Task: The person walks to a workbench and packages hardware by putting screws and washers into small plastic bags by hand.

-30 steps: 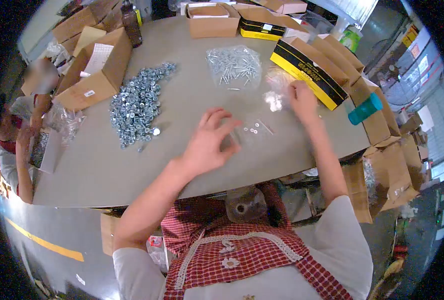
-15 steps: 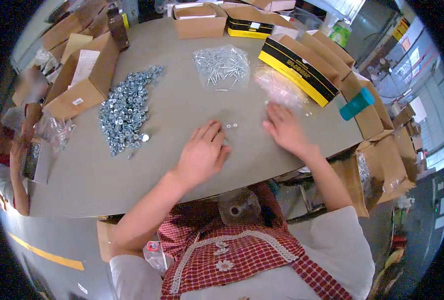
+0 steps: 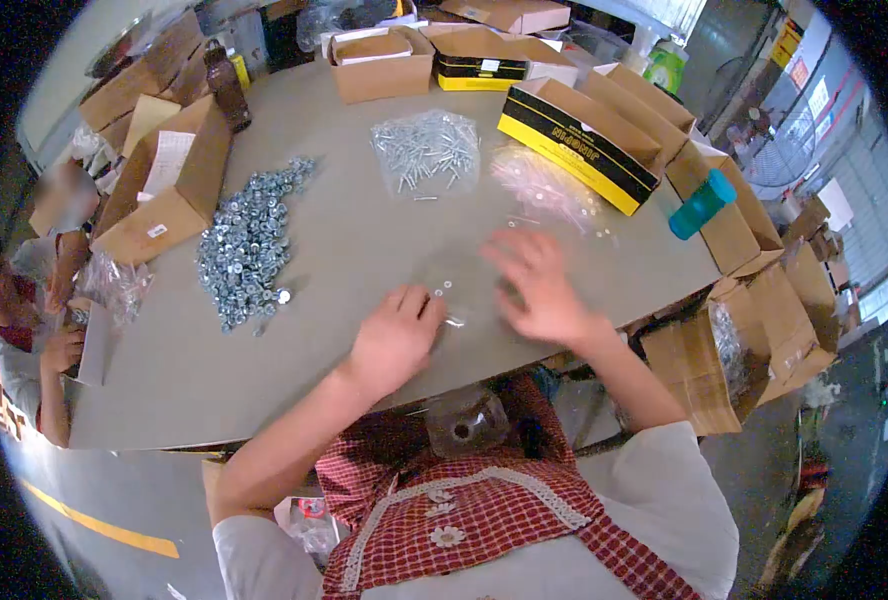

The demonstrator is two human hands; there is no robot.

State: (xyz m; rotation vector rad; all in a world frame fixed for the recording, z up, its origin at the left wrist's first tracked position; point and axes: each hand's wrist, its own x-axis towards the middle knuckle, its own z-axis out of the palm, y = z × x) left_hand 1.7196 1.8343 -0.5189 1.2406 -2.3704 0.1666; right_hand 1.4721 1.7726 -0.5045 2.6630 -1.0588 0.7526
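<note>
My left hand (image 3: pixel 399 335) rests low over the table near its front edge, fingers curled down and together on what looks like a small clear plastic bag, faint against the grey top. By its fingertips lie a few silver screws (image 3: pixel 454 322) and two small white washers (image 3: pixel 443 288). To the right, my right hand (image 3: pixel 539 290) hovers above the table, blurred by motion, with fingers spread and nothing visible in them. Beyond it lies a pinkish clear bag (image 3: pixel 539 180) with small white washers scattered around it. A clear bag of screws (image 3: pixel 426 150) lies farther back.
A pile of zinc-coloured metal fittings (image 3: pixel 244 240) spreads at left beside an open carton (image 3: pixel 164 190). A black-and-yellow box (image 3: pixel 579 150) and a teal cylinder (image 3: pixel 702 205) stand at right. Another person's hand (image 3: pixel 62 350) is at the far left.
My right hand has drawn back from the pinkish bag toward my left hand. Screws now show beside my left fingers. The whole view has shifted slightly.
</note>
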